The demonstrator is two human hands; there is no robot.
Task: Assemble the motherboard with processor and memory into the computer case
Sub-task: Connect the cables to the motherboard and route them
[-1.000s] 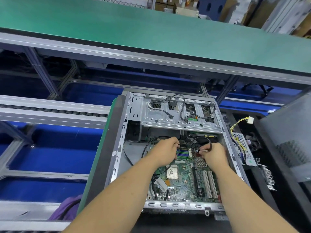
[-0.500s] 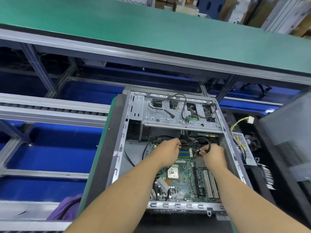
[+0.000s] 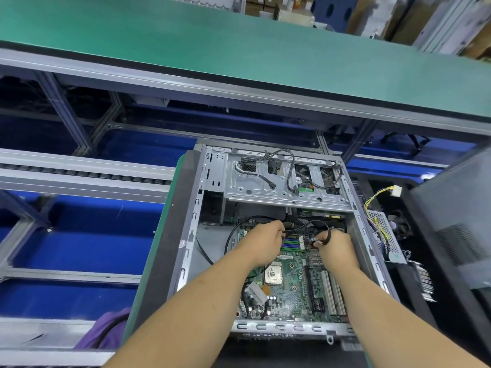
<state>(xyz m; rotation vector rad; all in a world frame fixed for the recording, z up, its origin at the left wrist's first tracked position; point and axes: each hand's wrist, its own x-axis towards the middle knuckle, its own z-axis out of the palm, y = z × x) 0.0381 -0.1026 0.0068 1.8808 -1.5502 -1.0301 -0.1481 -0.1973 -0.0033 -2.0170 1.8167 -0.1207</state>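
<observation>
An open grey computer case [image 3: 186,261] lies flat in front of me with the green motherboard [image 3: 292,285] inside it. A silver processor [image 3: 272,272] sits on the board, and blue and green memory slots [image 3: 290,241] lie between my hands. My left hand [image 3: 261,243] pinches a thin black cable [image 3: 305,227] at the board's far end. My right hand [image 3: 336,248] grips the same cable's loop and a small connector with a red end beside the memory slots. White expansion slots [image 3: 332,293] run along the right of the board.
A metal drive cage [image 3: 281,192] with loose black cables spans the far part of the case. A power supply [image 3: 385,235] with yellow wires lies to the right, beside a dark side panel [image 3: 457,221]. A green conveyor [image 3: 239,49] runs behind; purple cloth [image 3: 106,330] lies lower left.
Both hands stay at the cable near the memory slots and have shifted only slightly. The view has tilted a little.
</observation>
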